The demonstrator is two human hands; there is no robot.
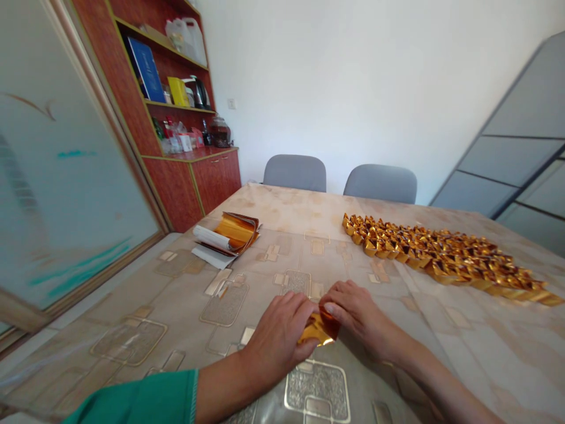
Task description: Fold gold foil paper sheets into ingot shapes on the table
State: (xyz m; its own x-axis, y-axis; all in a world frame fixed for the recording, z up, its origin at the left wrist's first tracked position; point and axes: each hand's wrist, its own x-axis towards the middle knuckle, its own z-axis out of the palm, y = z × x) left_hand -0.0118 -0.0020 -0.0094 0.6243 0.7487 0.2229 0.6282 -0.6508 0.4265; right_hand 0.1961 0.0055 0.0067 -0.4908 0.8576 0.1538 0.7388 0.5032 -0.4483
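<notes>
A shiny gold foil paper (321,331), partly folded, is between my two hands low over the middle of the table. My left hand (282,328) grips its left side, with the thumb below and the fingers bent over the top. On the right side, my right hand (358,315) pinches the paper near its upper corner, thumb pressed against the foil. The fingertips of both hands nearly meet and hide part of the sheet. Farther left lies a curled stack of gold foil sheets (236,231) with white backs. Rows of folded gold foil pieces (441,250) stand at the right.
A patterned plastic cover lies over the table (247,353). Two grey chairs (295,172) stand at its far side. A red wooden cabinet (194,182) with bottles and a kettle is at the back left, beside a frosted glass door (66,153).
</notes>
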